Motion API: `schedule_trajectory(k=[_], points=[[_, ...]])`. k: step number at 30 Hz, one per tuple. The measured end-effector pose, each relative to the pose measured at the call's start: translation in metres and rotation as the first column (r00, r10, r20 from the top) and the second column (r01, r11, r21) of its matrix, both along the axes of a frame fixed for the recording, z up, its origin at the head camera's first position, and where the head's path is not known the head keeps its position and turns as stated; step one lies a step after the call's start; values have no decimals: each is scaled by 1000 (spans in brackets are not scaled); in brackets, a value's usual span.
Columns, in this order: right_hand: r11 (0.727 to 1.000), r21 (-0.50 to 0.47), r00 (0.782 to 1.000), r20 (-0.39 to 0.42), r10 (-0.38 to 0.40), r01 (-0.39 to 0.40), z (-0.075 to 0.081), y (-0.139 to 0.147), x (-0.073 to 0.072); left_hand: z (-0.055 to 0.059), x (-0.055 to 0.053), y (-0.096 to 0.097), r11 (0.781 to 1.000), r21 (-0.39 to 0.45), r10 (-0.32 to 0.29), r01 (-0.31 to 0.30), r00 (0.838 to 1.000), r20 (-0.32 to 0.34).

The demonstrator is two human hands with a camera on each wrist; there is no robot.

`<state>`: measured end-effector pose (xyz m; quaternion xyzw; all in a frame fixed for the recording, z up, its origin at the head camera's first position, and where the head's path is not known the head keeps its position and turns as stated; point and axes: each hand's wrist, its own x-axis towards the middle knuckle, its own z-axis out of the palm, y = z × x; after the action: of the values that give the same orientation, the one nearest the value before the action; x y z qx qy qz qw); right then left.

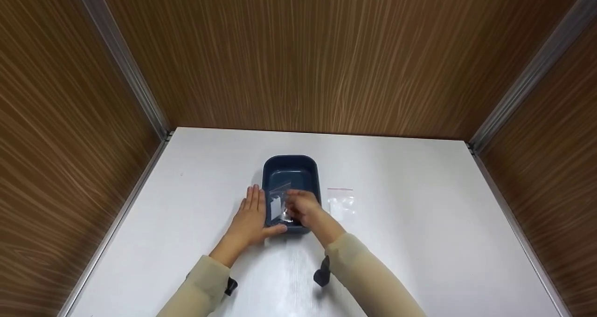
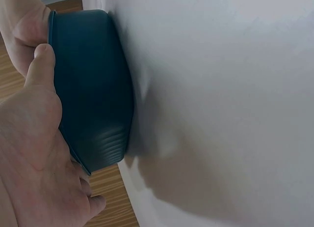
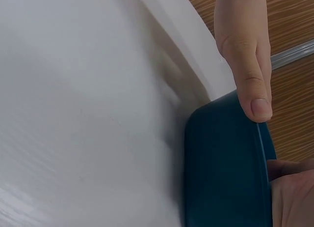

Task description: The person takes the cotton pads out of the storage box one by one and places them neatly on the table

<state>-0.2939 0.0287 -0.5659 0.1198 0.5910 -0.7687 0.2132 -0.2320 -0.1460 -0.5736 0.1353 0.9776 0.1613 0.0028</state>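
A dark blue rectangular box (image 1: 290,161) stands on the white table, seen from outside in both wrist views. Inside its near half lies a clear zip bag (image 1: 276,207) with a white label and something shiny in it. My left hand (image 1: 252,219) rests along the box's left side, fingers straight, with its thumb (image 2: 41,65) on the near rim. My right hand (image 1: 303,206) reaches over the right rim into the box, fingers bent at the bag's right edge. Whether they pinch the bag is hidden; the right wrist view has the box wall (image 3: 225,163) in front of the fingertips.
Just right of the box, a second clear zip bag (image 1: 341,203) with a red seal strip lies flat on the white table (image 1: 419,223). Wood-grain panels (image 1: 298,56) with metal corner rails (image 1: 527,70) enclose the table at the back and both sides.
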Motion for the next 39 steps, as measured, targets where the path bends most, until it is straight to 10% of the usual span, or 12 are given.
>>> schedule_trajectory(k=[39], points=[[953,-300,999,0,-46,44,39,54,-2,0,-2,-1,1000,7,-4,4,1000,-14]])
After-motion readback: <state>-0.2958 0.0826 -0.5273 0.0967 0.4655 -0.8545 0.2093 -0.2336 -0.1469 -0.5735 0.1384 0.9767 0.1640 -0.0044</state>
